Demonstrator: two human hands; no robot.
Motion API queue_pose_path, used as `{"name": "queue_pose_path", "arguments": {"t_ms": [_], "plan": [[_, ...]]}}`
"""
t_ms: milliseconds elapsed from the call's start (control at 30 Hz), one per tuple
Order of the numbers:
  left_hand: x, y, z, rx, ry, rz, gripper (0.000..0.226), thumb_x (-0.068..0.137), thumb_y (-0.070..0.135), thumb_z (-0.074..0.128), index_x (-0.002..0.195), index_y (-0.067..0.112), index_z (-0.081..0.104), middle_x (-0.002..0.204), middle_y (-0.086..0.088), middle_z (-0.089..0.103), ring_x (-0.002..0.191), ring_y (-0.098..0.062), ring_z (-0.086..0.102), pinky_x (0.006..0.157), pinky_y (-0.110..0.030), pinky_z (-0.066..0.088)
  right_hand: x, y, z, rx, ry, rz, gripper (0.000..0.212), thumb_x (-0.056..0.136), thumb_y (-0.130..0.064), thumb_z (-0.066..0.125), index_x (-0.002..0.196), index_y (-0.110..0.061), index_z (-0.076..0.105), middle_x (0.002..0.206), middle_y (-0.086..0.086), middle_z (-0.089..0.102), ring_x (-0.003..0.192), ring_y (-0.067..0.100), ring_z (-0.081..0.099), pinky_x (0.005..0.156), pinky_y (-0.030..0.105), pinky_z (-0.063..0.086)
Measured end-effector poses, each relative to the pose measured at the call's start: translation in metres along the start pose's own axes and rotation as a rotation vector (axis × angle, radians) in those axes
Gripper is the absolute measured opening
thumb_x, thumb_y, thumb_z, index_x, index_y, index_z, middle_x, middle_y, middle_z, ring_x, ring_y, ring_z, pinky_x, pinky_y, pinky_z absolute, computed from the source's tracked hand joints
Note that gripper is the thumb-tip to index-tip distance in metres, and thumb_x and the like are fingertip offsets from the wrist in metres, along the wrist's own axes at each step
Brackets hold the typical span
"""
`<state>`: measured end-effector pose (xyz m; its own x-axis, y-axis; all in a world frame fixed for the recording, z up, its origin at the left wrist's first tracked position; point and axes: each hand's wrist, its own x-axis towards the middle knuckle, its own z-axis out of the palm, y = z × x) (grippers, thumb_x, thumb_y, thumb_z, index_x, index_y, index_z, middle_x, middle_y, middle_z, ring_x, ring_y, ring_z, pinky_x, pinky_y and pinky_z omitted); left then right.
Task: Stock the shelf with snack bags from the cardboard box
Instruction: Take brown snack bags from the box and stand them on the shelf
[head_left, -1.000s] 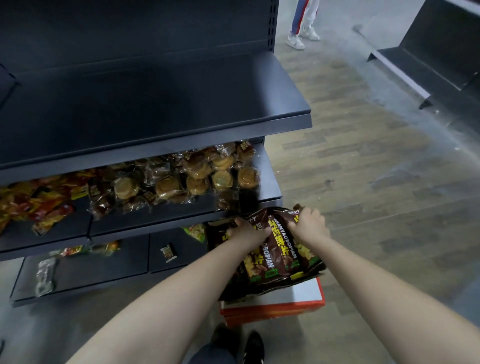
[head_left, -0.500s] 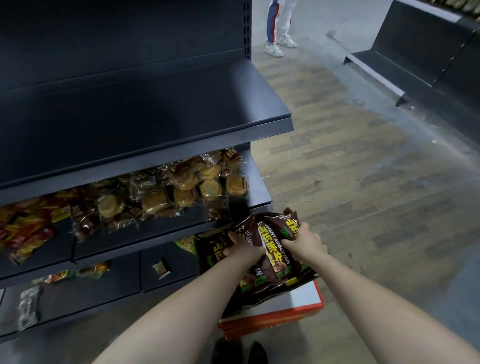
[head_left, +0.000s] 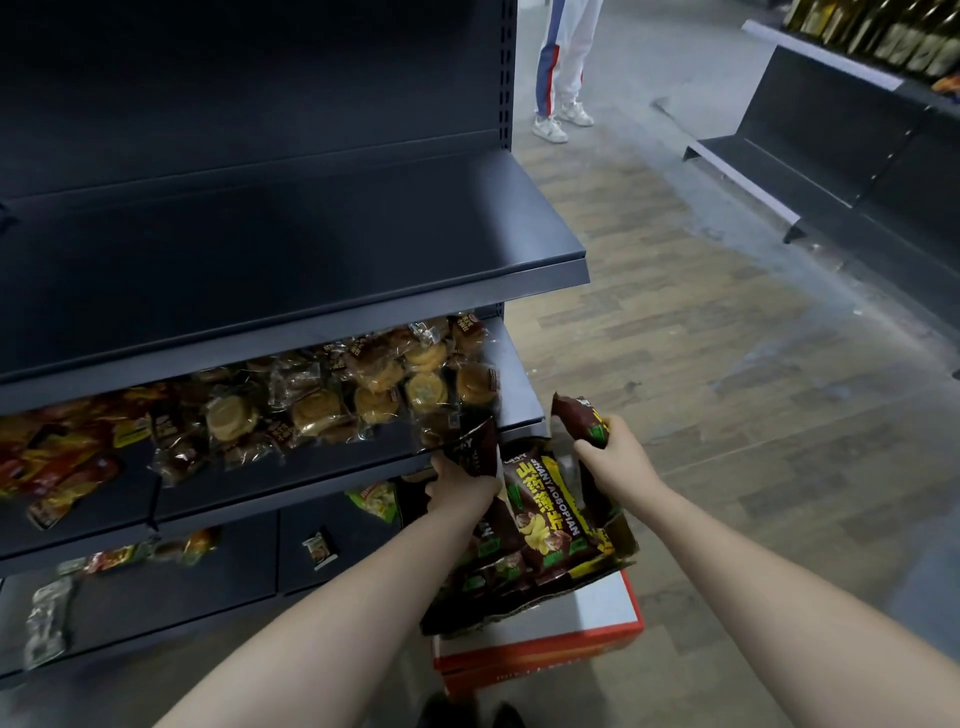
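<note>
red-and-white carton (head_left: 545, 649): nearest, on the floor, right under the cardboard box (head_left: 621, 540)
snack bags (head_left: 545, 514): brown, piled in that box; top one lettered "SHANYAOSOPIAN" along its length next to yellow characters, long axis pointing away toward the shelving
left hand (head_left: 460, 486): curled tight on a brown bag (head_left: 475, 452) at the middle shelf (head_left: 519, 400) lip, print too blurry to read
right hand (head_left: 610, 454): clamped on a second bag (head_left: 576, 415), up above the box, tip tilted up-left
cookies (head_left: 374, 389): clear-wrapped, on the middle shelf

A shop: dark gondola shelves (head_left: 291, 317) stocked with packaged snacks (head_left: 332, 400).
</note>
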<state>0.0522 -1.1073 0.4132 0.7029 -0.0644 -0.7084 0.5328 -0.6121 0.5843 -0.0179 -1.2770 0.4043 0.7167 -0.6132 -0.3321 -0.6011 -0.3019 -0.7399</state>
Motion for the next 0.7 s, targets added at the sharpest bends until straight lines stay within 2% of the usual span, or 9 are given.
{"name": "queue_pose_path", "arguments": {"t_ms": [100, 200, 267, 367, 500, 533, 600, 633, 700], "plan": [[-0.003, 0.005, -0.009, -0.219, -0.063, 0.205, 0.088, 0.077, 0.012, 0.07, 0.147, 0.022, 0.016, 0.14, -0.006, 0.04, 0.126, -0.031, 0.043, 0.1, -0.043, 0.043, -0.005, -0.027, 0.005, 0.128, -0.15, -0.029, 0.023, 0.086, -0.021, 0.06, 0.105, -0.011, 0.053, 0.077, 0.001, 0.058, 0.066, 0.014, 0.055, 0.055, 0.025, 0.042], [-0.015, 0.015, -0.022, -0.41, -0.16, 0.22, 0.07, 0.079, 0.016, 0.07, 0.14, 0.021, 0.037, 0.131, -0.005, 0.053, 0.117, -0.028, 0.053, 0.098, -0.041, 0.045, -0.011, -0.052, 0.006, 0.349, -0.286, -0.003, 0.023, 0.089, -0.025, 0.059, 0.104, -0.007, 0.065, 0.092, 0.011, 0.073, 0.085, 0.026, 0.069, 0.071, 0.031, 0.053], [-0.024, 0.023, -0.031, -0.512, -0.279, 0.203, 0.058, 0.082, 0.03, 0.069, 0.135, 0.019, 0.048, 0.126, -0.007, 0.06, 0.113, -0.028, 0.058, 0.102, -0.043, 0.044, -0.016, -0.068, 0.004, 0.505, -0.367, 0.04, 0.023, 0.09, -0.03, 0.059, 0.103, -0.013, 0.068, 0.094, 0.01, 0.076, 0.085, 0.024, 0.072, 0.068, 0.028, 0.055], [-0.038, 0.039, -0.045, -0.584, -0.386, 0.253, 0.058, 0.084, 0.054, 0.057, 0.127, 0.016, 0.058, 0.125, -0.009, 0.063, 0.116, -0.026, 0.059, 0.108, -0.043, 0.04, -0.025, -0.091, 0.003, 0.543, -0.473, 0.036, 0.032, 0.088, -0.045, 0.059, 0.105, -0.019, 0.069, 0.093, 0.007, 0.076, 0.081, 0.021, 0.074, 0.059, 0.022, 0.054], [-0.064, 0.06, -0.07, -0.659, -0.347, 0.31, 0.06, 0.087, 0.063, 0.042, 0.116, 0.015, 0.065, 0.111, -0.011, 0.069, 0.104, -0.024, 0.065, 0.097, -0.036, 0.049, -0.034, -0.125, 0.002, 0.562, -0.535, -0.071, 0.054, 0.082, -0.063, 0.057, 0.121, -0.026, 0.061, 0.11, 0.006, 0.073, 0.101, 0.023, 0.07, 0.083, 0.032, 0.054], [-0.073, 0.066, -0.076, -0.637, -0.339, 0.319, 0.062, 0.088, 0.064, 0.04, 0.115, 0.015, 0.065, 0.113, -0.013, 0.068, 0.103, -0.025, 0.066, 0.094, -0.035, 0.05, -0.04, -0.135, 0.004, 0.572, -0.54, -0.082, 0.054, 0.083, -0.067, 0.053, 0.122, -0.031, 0.06, 0.114, 0.003, 0.072, 0.105, 0.02, 0.069, 0.089, 0.034, 0.053], [-0.094, 0.077, -0.086, -0.561, -0.299, 0.413, 0.061, 0.092, 0.06, 0.034, 0.122, 0.013, 0.06, 0.134, -0.014, 0.054, 0.114, -0.028, 0.06, 0.1, -0.034, 0.045, -0.05, -0.155, 0.012, 0.593, -0.452, -0.137, 0.056, 0.085, -0.073, 0.041, 0.131, -0.043, 0.051, 0.133, -0.006, 0.061, 0.122, 0.01, 0.058, 0.107, 0.037, 0.041], [-0.104, 0.083, -0.091, -0.526, -0.269, 0.475, 0.057, 0.094, 0.056, 0.033, 0.124, 0.015, 0.059, 0.14, -0.012, 0.048, 0.118, -0.026, 0.057, 0.103, -0.033, 0.042, -0.053, -0.164, 0.016, 0.59, -0.392, -0.194, 0.059, 0.087, -0.073, 0.036, 0.137, -0.044, 0.044, 0.142, -0.008, 0.052, 0.13, 0.008, 0.049, 0.114, 0.036, 0.032], [-0.113, 0.094, -0.103, -0.476, -0.182, 0.589, 0.04, 0.095, 0.049, 0.04, 0.112, 0.022, 0.064, 0.128, -0.01, 0.061, 0.111, -0.019, 0.062, 0.103, -0.032, 0.043, -0.061, -0.181, 0.016, 0.573, -0.33, -0.285, 0.057, 0.094, -0.061, 0.036, 0.142, -0.032, 0.041, 0.143, -0.003, 0.049, 0.132, 0.013, 0.046, 0.116, 0.038, 0.03]]}}
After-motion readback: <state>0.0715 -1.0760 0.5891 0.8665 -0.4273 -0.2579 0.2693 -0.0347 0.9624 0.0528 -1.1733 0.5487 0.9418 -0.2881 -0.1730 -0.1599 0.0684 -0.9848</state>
